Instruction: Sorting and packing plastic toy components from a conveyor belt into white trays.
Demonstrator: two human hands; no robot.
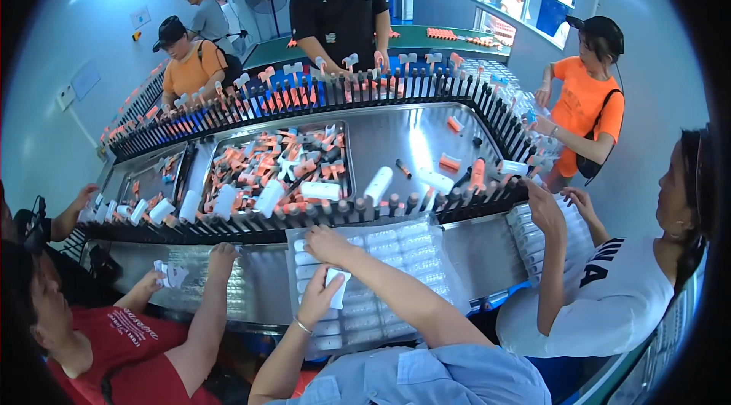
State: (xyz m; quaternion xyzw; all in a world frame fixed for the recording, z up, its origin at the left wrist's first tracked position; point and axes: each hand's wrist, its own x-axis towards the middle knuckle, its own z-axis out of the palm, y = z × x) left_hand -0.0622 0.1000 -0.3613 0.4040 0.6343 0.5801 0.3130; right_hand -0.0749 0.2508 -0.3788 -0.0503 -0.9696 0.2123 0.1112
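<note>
My left hand point(315, 300) is closed around a small white cloth point(335, 288), above the left side of a clear plastic blister tray point(415, 272). Crossing over toward the left, my right hand point(332, 245) rests at the tray's far left corner, fingers bent downward. Whatever is under those fingertips is hidden. White pieces sit in the tray's left-hand pockets, while many pockets farther right look see-through. Just beyond the tray runs a black rack point(365, 216) of upright pegs, some carrying white parts point(320, 191).
Behind the rack, a metal tray point(352, 169) holds a heap of orange, white and black parts point(282, 161). A person in red point(129, 344) works close on my left, another in white point(594, 298) on my right. More people stand around the far side.
</note>
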